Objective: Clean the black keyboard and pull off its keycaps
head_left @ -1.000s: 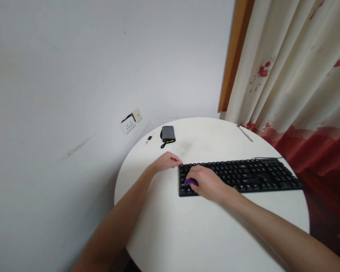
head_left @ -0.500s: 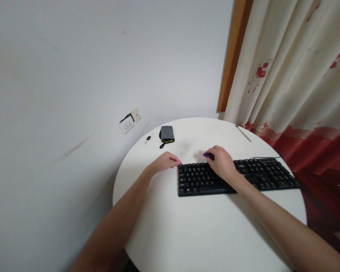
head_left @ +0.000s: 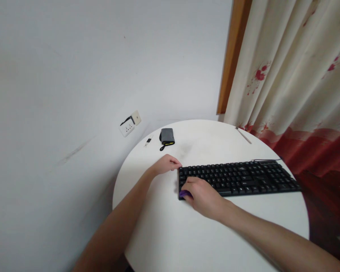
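Note:
A black keyboard [head_left: 243, 177] lies across the round white table [head_left: 204, 234]. My left hand [head_left: 166, 164] rests at the keyboard's upper left corner, fingers curled against its edge, holding it. My right hand [head_left: 202, 194] is at the keyboard's near left corner, closed on a small purple object [head_left: 184, 194] that pokes out by the fingertips and touches the keys there.
A grey pouch with a black strap [head_left: 167, 136] and a small clip-like item [head_left: 148, 141] lie at the table's back edge. A thin stick [head_left: 243, 135] lies at the back right. A wall socket [head_left: 128, 126] is on the white wall; a curtain [head_left: 300, 83] hangs at right.
My right hand with the purple object has swept from the keyboard's top edge near the middle back down to the near left corner. The left hand has stayed put.

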Tool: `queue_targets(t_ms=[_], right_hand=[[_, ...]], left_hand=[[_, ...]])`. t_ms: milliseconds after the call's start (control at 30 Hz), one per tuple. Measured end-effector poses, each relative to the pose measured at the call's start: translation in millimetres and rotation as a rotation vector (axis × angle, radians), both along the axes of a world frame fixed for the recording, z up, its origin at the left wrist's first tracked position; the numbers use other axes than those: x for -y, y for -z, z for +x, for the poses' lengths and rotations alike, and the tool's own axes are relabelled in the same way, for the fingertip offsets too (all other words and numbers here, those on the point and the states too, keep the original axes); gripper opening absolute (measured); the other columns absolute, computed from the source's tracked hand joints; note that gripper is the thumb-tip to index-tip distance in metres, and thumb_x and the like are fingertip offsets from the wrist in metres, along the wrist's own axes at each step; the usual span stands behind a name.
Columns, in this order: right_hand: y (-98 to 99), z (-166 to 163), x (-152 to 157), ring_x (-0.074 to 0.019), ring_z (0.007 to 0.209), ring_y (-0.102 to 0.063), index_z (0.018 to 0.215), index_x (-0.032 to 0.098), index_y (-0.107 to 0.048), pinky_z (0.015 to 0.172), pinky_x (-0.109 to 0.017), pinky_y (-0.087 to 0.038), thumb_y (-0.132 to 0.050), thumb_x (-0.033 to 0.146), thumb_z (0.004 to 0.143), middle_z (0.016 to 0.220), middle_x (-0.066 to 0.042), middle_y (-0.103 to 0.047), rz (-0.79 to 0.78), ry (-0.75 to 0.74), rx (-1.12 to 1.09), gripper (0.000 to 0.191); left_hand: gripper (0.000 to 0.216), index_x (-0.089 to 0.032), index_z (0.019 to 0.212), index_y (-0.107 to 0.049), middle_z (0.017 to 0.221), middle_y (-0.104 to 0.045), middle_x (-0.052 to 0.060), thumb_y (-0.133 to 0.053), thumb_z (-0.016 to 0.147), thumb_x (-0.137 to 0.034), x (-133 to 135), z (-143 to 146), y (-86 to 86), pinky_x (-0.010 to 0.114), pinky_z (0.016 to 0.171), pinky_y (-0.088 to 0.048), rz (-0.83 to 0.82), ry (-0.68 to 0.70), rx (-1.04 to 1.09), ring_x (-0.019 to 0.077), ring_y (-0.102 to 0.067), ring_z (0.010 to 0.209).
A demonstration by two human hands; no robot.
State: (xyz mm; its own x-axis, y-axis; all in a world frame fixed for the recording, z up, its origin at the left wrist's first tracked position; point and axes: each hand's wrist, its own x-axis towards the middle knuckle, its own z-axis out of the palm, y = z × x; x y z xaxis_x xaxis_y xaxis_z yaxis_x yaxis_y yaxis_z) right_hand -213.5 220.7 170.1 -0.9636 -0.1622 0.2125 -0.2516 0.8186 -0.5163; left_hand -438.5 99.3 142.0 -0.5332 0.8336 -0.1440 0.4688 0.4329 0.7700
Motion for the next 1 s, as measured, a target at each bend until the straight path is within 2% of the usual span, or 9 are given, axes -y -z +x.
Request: queue_targets(t_ms=[133, 267, 333, 400, 467, 533, 633, 867, 1000], right_hand=[[0.4, 2, 3, -0.0147, 0.077, -0.065, 0.087, 0.018, -0.075, 0.072, -0.024, -0.047, -0.063, 0.013, 0.085, 0.085, -0.003, -0.072, -0.261, -0.118, 0.047, 0.013], [-3.8, -5, -16, -0.0144, 0.074, -0.063, 0.087, 0.019, -0.075, 0.070, -0.024, -0.046, -0.065, 0.016, 0.085, 0.083, -0.002, -0.072, -0.359, 0.050, -0.034, 0.010], [-7.4, -10, -33, -0.0158, 0.079, -0.063, 0.092, 0.020, -0.075, 0.075, -0.026, -0.047, -0.064, 0.019, 0.088, 0.087, -0.003, -0.071, -0.310, 0.194, -0.134, 0.011], [-9.5, -15, -50, -0.0177, 0.085, -0.064, 0.096, 0.020, -0.074, 0.081, -0.028, -0.046, -0.061, 0.021, 0.090, 0.092, -0.005, -0.070, -0.176, 0.334, -0.205, 0.014], [-8.7, -19, -62, -0.0191, 0.086, -0.064, 0.097, 0.019, -0.073, 0.081, -0.030, -0.046, -0.057, 0.021, 0.093, 0.095, -0.007, -0.068, -0.009, 0.436, -0.190, 0.017], [-5.6, -21, -66, -0.0202, 0.085, -0.064, 0.097, 0.019, -0.073, 0.078, -0.030, -0.046, -0.056, 0.020, 0.093, 0.094, -0.009, -0.068, 0.120, 0.464, -0.106, 0.017], [-0.7, -19, -54, -0.0212, 0.084, -0.065, 0.095, 0.019, -0.073, 0.076, -0.030, -0.045, -0.057, 0.021, 0.092, 0.092, -0.008, -0.068, 0.186, 0.382, -0.012, 0.016], [3.1, 1, 2, -0.0198, 0.086, -0.065, 0.089, 0.019, -0.072, 0.077, -0.028, -0.045, -0.057, 0.022, 0.093, 0.091, -0.006, -0.068, 0.134, 0.049, -0.004, 0.016], [1.6, 7, 14, -0.0183, 0.087, -0.064, 0.094, 0.019, -0.072, 0.077, -0.027, -0.045, -0.056, 0.020, 0.093, 0.092, -0.005, -0.068, 0.061, 0.008, -0.016, 0.017]], left_hand=[[0.037, -0.011, 0.088, -0.079, 0.068, -0.069, 0.005, -0.069, 0.075, -0.044, 1, -3, 3.7, 0.024, 0.058, -0.040, 0.009, 0.001, 0.008, 0.0136, -0.054, 0.061], [0.037, -0.012, 0.089, -0.080, 0.069, -0.069, 0.005, -0.069, 0.074, -0.045, 1, -4, 5.1, 0.024, 0.060, -0.041, 0.012, -0.002, 0.019, 0.0136, -0.055, 0.062], [0.036, -0.012, 0.088, -0.080, 0.069, -0.069, 0.005, -0.069, 0.075, -0.045, 0, -2, 4.3, 0.024, 0.060, -0.042, 0.009, -0.006, 0.015, 0.0136, -0.055, 0.062], [0.036, -0.013, 0.087, -0.080, 0.069, -0.069, 0.005, -0.069, 0.075, -0.044, 0, -1, 3.5, 0.024, 0.059, -0.042, 0.005, -0.016, 0.007, 0.0138, -0.055, 0.061], [0.034, -0.013, 0.086, -0.080, 0.070, -0.070, 0.006, -0.069, 0.075, -0.043, 0, 0, 3.2, 0.024, 0.060, -0.043, 0.001, -0.023, 0.004, 0.0143, -0.055, 0.062], [0.034, -0.014, 0.086, -0.080, 0.071, -0.071, 0.006, -0.069, 0.074, -0.043, 0, 0, 3.2, 0.024, 0.060, -0.043, -0.002, -0.024, 0.009, 0.0147, -0.056, 0.063], [0.034, -0.013, 0.086, -0.080, 0.070, -0.070, 0.005, -0.069, 0.074, -0.043, 0, 1, 1.8, 0.024, 0.060, -0.042, 0.007, -0.019, 0.006, 0.0146, -0.056, 0.063], [0.036, -0.012, 0.087, -0.080, 0.067, -0.069, 0.005, -0.068, 0.074, -0.044, -1, 1, -1.4, 0.024, 0.059, -0.041, -0.007, -0.010, -0.009, 0.0141, -0.054, 0.062], [0.036, -0.013, 0.088, -0.080, 0.073, -0.071, 0.006, -0.067, 0.075, -0.044, 0, -2, 3.3, 0.024, 0.061, -0.043, 0.005, 0.005, -0.003, 0.0144, -0.055, 0.064]])
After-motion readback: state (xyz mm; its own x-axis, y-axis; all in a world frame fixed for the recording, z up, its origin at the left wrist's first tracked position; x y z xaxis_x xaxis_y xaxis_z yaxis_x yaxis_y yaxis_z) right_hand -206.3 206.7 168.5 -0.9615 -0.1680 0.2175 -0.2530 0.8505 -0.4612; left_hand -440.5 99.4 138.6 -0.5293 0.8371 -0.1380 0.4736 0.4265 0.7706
